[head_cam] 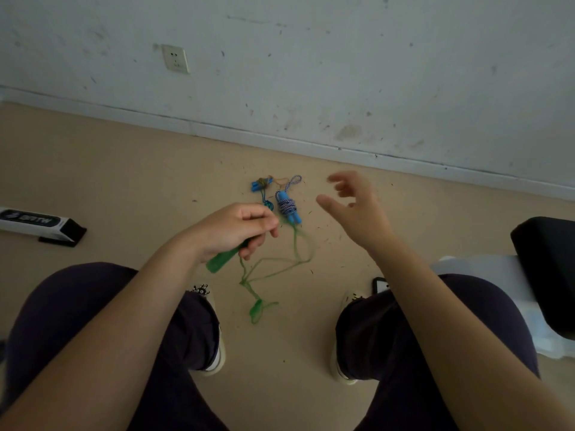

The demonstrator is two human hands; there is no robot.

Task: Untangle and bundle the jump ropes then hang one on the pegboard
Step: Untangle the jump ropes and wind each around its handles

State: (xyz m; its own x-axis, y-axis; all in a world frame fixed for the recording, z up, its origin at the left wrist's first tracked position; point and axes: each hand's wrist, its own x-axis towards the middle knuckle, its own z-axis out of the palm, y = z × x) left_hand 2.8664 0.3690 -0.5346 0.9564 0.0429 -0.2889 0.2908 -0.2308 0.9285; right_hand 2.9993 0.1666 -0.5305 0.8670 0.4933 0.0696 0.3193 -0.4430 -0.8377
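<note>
My left hand [239,230] grips one green handle [222,259] of a green jump rope. Its thin green cord [273,264] hangs in loose loops between my knees down to the second green handle [256,307]. My right hand [354,209] hovers open above the floor, fingers spread, holding nothing. On the floor beyond my hands lies a bundled blue-and-white striped rope with blue handles [287,205]. Left of it lies a second small bundle with blue handles [263,185]. No pegboard is in view.
I sit with my knees apart over a beige floor [124,169] strewn with small dark bits. A white wall with a socket [175,59] stands ahead. A white and black box [40,225] lies at the left, a phone [381,284] by my right foot, a black seat [547,262] at the right.
</note>
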